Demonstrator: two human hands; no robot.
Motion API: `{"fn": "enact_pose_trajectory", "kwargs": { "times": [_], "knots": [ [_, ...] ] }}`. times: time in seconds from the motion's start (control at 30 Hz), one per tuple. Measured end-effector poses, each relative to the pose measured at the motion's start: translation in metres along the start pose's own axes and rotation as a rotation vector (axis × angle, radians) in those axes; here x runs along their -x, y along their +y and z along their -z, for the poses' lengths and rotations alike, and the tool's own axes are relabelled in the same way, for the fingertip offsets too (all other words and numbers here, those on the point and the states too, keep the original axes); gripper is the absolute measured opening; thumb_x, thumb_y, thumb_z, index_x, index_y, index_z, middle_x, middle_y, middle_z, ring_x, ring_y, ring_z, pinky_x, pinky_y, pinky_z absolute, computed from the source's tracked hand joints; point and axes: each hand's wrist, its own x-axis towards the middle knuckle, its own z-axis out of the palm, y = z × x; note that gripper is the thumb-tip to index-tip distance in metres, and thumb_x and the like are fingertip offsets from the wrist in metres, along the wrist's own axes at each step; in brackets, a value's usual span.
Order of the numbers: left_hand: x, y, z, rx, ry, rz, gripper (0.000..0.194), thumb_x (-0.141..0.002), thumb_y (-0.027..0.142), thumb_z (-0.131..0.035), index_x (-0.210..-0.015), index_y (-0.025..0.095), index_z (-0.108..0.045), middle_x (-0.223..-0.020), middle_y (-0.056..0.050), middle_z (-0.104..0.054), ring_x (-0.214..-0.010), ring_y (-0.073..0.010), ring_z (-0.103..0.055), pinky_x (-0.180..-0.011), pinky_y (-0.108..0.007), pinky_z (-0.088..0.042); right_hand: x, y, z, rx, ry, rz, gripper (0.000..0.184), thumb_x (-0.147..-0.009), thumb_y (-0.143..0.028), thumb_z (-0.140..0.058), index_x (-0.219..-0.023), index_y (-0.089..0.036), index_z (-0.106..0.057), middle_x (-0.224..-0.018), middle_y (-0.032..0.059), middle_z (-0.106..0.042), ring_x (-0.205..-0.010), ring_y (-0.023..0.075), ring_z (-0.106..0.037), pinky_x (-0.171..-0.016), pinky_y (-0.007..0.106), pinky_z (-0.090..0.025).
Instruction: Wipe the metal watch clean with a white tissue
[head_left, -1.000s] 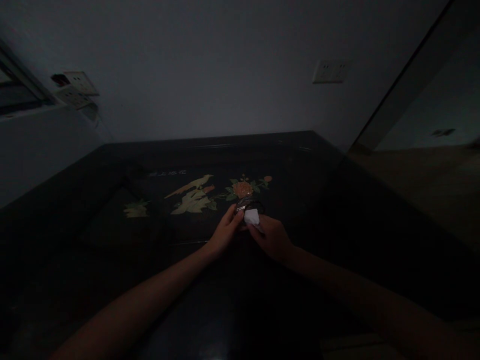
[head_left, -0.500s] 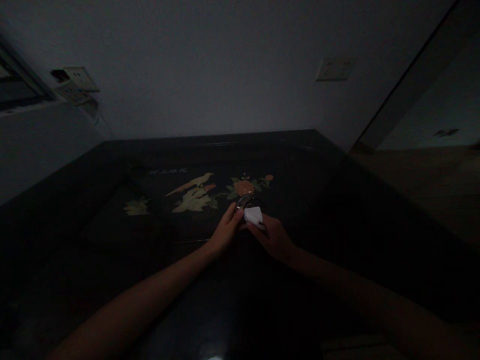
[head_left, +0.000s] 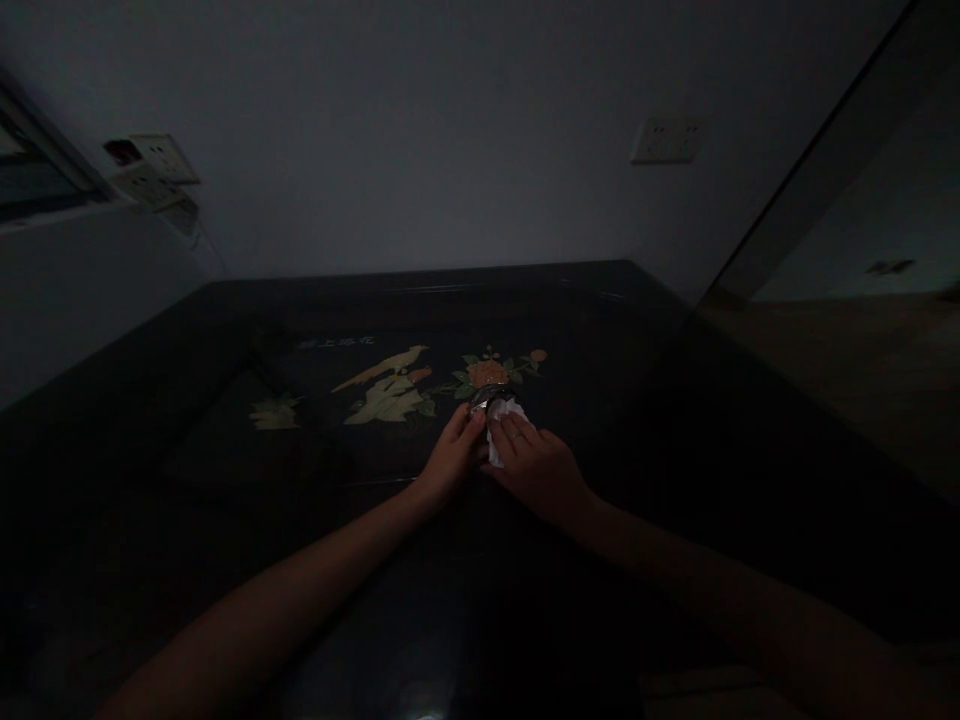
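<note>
A small, shiny, dark rounded object [head_left: 487,394], perhaps glass or metal, is at the middle of the dark table. My left hand [head_left: 448,455] grips its left side, thumb towards me; dim light keeps me from telling its kind. My right hand [head_left: 546,472] presses a crumpled white tissue [head_left: 496,452] against the object's near right side. Its fingers lie over the tissue, and a ring shows on one of them. Both hands meet close together, hiding much of the object.
The glossy dark table [head_left: 420,308] bears a bird-and-flower picture [head_left: 386,398] beneath the hands' far side. Behind it rises a pale wall [head_left: 420,150] with a right-hand socket [head_left: 670,140] and more sockets [head_left: 165,157] at left. Wooden floor [head_left: 840,370] lies to the right.
My right hand has turned over the tissue, so its fingers now cover it and press towards the object. The tissue looks more crumpled. My left hand has hardly moved.
</note>
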Motion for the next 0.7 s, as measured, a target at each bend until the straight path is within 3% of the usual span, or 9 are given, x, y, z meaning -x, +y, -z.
{"fn": "enact_pose_trajectory", "kwargs": {
  "times": [0.13, 0.3, 0.43, 0.7],
  "knots": [
    [0.001, 0.002, -0.002, 0.015, 0.011, 0.029, 0.038, -0.071, 0.044, -0.074, -0.096, 0.019, -0.058, -0.093, -0.001, -0.061, -0.078, -0.0109, -0.057, -0.064, -0.019, -0.045, 0.000, 0.001, -0.001, -0.004, 0.002, -0.014, 0.057, -0.090, -0.039, -0.055, -0.133, -0.003, -0.048, -0.137, 0.0255, -0.050, -0.127, 0.0339, -0.049, -0.083, 0.042, -0.052],
    [-0.001, -0.002, 0.002, 0.033, 0.003, 0.009, 0.040, -0.074, 0.046, -0.071, -0.103, 0.020, -0.061, -0.104, -0.003, -0.063, -0.089, -0.0147, -0.059, -0.067, -0.021, -0.047, -0.003, 0.006, 0.000, -0.042, 0.046, 0.007, 0.052, -0.093, -0.037, -0.049, -0.135, -0.005, -0.047, -0.139, 0.0243, -0.049, -0.130, 0.0317, -0.047, -0.090, 0.041, -0.049],
    [-0.005, -0.008, 0.006, 0.061, -0.068, -0.026, 0.043, -0.078, 0.047, -0.066, -0.111, 0.019, -0.060, -0.111, -0.007, -0.064, -0.096, -0.0197, -0.060, -0.077, -0.028, -0.049, -0.004, 0.009, -0.002, -0.050, 0.095, 0.033, 0.048, -0.095, -0.036, -0.044, -0.133, -0.007, -0.049, -0.138, 0.0226, -0.050, -0.129, 0.0293, -0.048, -0.085, 0.038, -0.052],
    [-0.004, -0.010, 0.007, 0.032, -0.087, -0.002, 0.050, -0.075, 0.053, -0.067, -0.109, 0.017, -0.060, -0.099, -0.006, -0.067, -0.087, -0.0200, -0.062, -0.073, -0.029, -0.049, 0.000, 0.017, -0.006, -0.229, 0.153, 0.170, 0.039, -0.090, -0.026, -0.051, -0.124, -0.008, -0.055, -0.125, 0.0197, -0.062, -0.128, 0.0273, -0.050, -0.092, 0.038, -0.052]
  ]
}}
